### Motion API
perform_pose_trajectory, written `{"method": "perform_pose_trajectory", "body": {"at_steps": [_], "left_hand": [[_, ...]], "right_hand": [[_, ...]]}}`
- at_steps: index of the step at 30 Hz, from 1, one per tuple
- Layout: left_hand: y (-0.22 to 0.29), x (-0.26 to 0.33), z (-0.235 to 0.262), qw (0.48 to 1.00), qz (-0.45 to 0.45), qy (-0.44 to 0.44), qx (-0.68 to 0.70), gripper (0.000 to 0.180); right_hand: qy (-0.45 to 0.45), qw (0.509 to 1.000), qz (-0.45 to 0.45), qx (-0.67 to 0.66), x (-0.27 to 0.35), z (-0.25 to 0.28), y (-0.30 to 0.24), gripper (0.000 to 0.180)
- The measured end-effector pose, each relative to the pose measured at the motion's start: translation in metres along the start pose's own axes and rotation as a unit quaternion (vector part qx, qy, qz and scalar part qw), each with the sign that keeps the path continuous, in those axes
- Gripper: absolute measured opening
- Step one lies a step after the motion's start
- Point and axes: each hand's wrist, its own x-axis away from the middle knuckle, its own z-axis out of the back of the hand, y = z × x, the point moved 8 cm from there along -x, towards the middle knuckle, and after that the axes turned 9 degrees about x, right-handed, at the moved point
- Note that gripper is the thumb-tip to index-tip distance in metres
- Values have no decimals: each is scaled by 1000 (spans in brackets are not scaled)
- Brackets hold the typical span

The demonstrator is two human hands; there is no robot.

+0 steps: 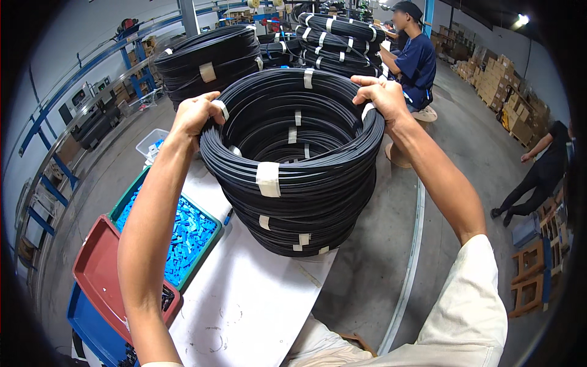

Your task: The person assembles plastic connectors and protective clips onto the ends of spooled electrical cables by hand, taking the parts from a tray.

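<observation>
A tall stack of black coiled rings (293, 183), each bound with white tape bands, stands on a white table (244, 306). My left hand (194, 115) grips the left rim of the top coil. On the right rim of that same coil my right hand (384, 98) is closed, thumb pointing inward. Both arms reach up from the lower edge.
A green tray of small blue parts (183, 235) sits left of the stack, with a red tray (101, 272) and a blue tray (92, 327) nearer. More black coil stacks (211, 58) stand behind. A person in a dark blue shirt (416, 61) sits beyond; another person (538, 174) bends at right.
</observation>
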Motion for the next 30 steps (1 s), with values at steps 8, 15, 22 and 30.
{"method": "perform_pose_trajectory", "body": {"at_steps": [8, 15, 22, 30], "left_hand": [[6, 4, -1, 999, -28, -26, -31, 76], [-1, 8, 32, 983, -181, 0, 3, 53], [-26, 43, 4, 954, -122, 15, 274, 53], [-36, 45, -2, 940, -96, -8, 328, 47]], "right_hand": [[-34, 999, 29, 16, 2, -1, 7, 44], [68, 938, 225, 255, 24, 20, -23, 45], [-108, 978, 176, -19, 53, -11, -3, 64], [-119, 987, 68, -82, 40, -16, 24, 62]]}}
